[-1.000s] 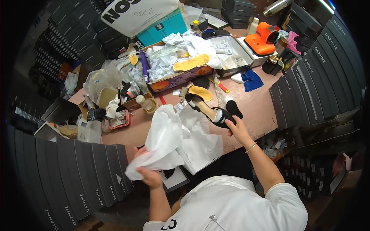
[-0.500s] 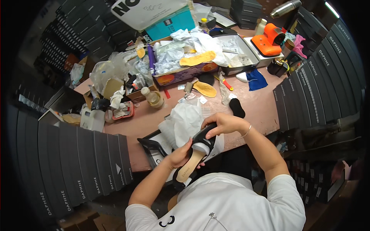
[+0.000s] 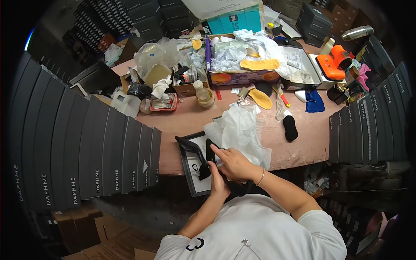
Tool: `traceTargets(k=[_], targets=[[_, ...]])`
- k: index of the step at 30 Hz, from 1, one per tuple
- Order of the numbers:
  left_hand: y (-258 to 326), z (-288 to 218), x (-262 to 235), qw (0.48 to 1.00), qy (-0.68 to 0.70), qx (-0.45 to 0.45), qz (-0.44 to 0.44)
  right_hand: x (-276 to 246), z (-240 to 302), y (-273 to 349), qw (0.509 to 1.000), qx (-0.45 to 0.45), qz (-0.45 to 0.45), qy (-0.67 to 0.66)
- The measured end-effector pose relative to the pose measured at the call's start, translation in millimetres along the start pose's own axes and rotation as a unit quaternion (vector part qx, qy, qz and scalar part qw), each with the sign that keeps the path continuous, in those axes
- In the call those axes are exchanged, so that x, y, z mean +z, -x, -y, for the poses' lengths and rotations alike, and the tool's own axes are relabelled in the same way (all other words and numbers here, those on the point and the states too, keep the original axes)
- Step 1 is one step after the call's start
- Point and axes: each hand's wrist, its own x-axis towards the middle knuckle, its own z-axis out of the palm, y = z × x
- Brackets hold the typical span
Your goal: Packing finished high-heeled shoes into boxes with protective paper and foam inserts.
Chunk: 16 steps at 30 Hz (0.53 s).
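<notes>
A black shoe [image 3: 210, 152] is held upright over the near edge of the bench, mostly hidden by my hands. My left hand [image 3: 219, 184] grips it from below, thumb up along its side. Across its upper part lies my right hand [image 3: 236, 164], index finger stretched along the shoe and the other fingers curled at it. Just left, a second black high-heeled shoe [image 3: 189, 146] rests in an open dark shoe box [image 3: 186, 167] with a white inside. Crumpled white tissue paper [image 3: 238, 125] spills out beyond my hands.
Stacks of dark shoe boxes stand at left [image 3: 108, 147] and right [image 3: 368, 125]. Behind are a glass jar [image 3: 203, 96], a purple carton [image 3: 236, 78] full of crumpled paper, yellow insoles [image 3: 261, 99], a black pad [image 3: 290, 128], a blue cloth [image 3: 315, 102] and an orange device [image 3: 333, 65].
The shoe has been turned from insole up to upright, and both hands have shifted with it toward the box. My right hand has come down beside the left. The view has swung left.
</notes>
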Motion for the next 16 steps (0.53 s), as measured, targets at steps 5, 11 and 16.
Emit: traceTargets(k=[5,11,16], targets=[[-4,0,-25,0.998,-0.055,0.036,0.004,-22,10,19,0.995,0.04,0.063,-0.071],[7,1,-14,0.999,-0.033,0.023,0.013,-3,-12,4,0.973,0.044,0.109,-0.198],[-20,12,-30,0.992,-0.099,0.076,-0.03,1,-13,5,0.987,0.041,0.129,-0.081]])
